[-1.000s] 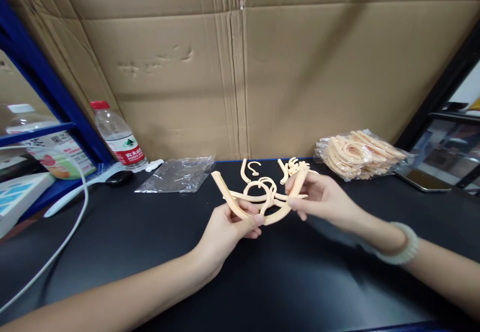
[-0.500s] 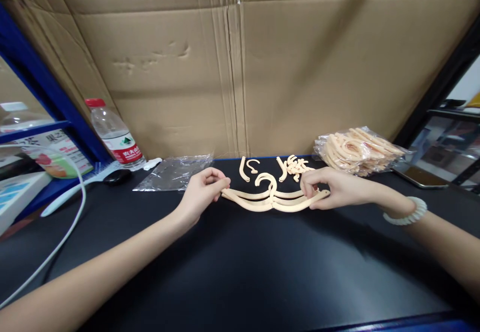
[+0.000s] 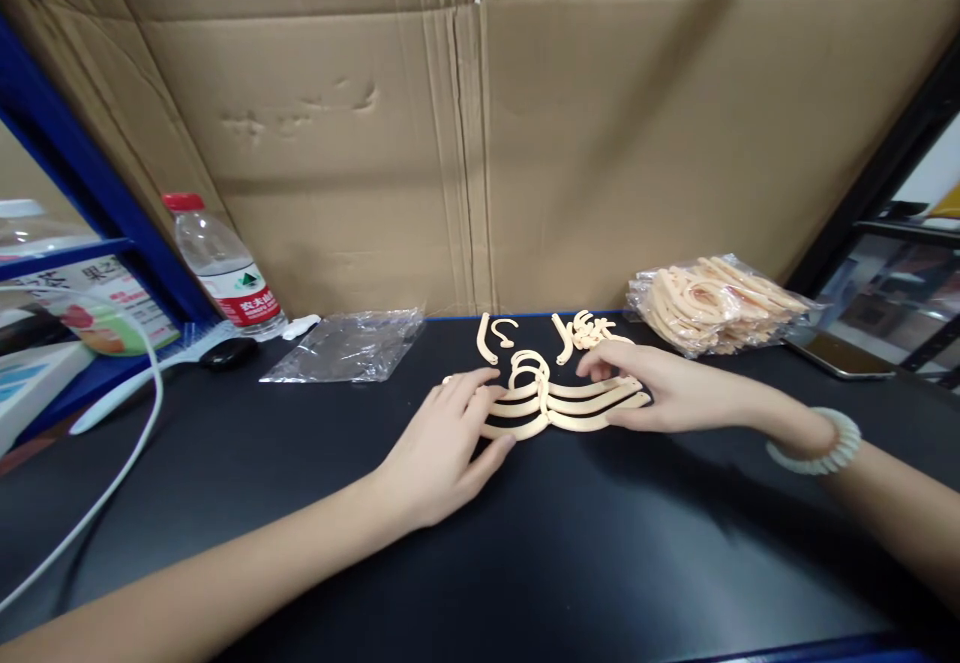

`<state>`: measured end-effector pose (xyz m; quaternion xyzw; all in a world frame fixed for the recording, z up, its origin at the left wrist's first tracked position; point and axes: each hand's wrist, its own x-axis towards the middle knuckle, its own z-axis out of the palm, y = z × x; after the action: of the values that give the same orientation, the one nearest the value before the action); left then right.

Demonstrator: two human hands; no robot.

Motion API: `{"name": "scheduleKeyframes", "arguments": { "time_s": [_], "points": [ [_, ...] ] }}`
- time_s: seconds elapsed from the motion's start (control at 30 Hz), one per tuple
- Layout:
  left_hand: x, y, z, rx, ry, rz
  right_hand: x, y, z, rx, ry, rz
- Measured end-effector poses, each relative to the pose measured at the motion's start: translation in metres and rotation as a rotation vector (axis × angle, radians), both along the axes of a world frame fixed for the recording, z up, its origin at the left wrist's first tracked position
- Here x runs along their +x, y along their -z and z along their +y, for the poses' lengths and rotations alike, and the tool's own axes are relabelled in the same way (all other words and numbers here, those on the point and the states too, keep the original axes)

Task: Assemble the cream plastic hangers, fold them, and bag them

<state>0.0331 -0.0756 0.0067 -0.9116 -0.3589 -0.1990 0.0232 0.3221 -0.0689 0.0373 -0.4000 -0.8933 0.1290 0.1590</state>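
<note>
Several beige plastic clothes hangers lie overlapping on the black tabletop, one in front of another, with their hooks pointing away from me. My left hand rests across their left ends, fingers stretched out and thumb spread, hiding those ends. At the right ends, my right hand curves around with thumb and fingers apart; the thumb is by the front hanger's tip. Just behind the hangers are two loose curved hanger arms, a separate hook and a small heap of hook pieces.
A clear bag of beige hanger parts sits at the back right near a phone. A flattened empty plastic bag, a red-capped water bottle and a white cable are leftward. Cardboard stands behind.
The hanger held at both ends has been lowered onto the others and lies flat. My left hand has moved right and forward over the hangers, fingers spreading; my right hand has loosened.
</note>
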Motion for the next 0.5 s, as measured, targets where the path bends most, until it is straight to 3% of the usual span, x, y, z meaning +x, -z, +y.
{"name": "scheduleKeyframes", "arguments": {
  "time_s": [0.17,0.33,0.43,0.5],
  "points": [
    [0.0,0.007,-0.005,-0.065,-0.032,0.124,-0.026,0.021,-0.014,0.208,0.128,-0.069],
    [0.0,0.009,0.006,-0.127,-0.046,0.1,-0.031,0.034,-0.014,0.175,0.151,-0.099],
    [0.004,0.002,-0.008,-0.201,-0.037,-0.098,-0.029,0.034,-0.013,0.177,0.116,-0.121],
    [-0.001,-0.01,-0.028,-0.325,-0.03,-0.375,-0.028,0.031,-0.013,0.225,0.109,-0.122]
  ]
}}
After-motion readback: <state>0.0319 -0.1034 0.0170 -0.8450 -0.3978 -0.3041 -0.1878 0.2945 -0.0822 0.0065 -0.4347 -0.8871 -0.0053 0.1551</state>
